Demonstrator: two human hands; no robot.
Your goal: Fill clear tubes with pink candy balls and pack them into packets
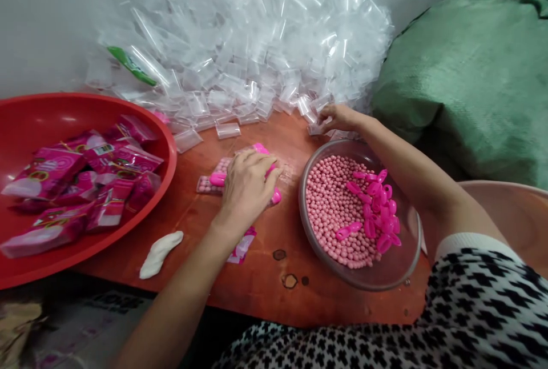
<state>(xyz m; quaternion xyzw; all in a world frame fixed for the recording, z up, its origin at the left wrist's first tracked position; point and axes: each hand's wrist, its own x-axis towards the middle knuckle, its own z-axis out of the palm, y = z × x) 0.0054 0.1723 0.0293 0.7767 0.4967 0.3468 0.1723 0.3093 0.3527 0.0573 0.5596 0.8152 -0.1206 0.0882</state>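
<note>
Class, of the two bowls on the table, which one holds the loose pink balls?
The clear bowl by the right hand holds them, with pink plastic pieces on top; the red bowl holds pink packets instead.

left hand [246,189] palm down, curled over; right hand [342,119] loosely curled, reaching forward, right arm [411,163] outstretched

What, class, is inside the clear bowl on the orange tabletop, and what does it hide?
The clear bowl holds small pink balls, with bright pink plastic clips heaped on top. The balls beneath that heap and the bowl's floor are covered from view.
</note>
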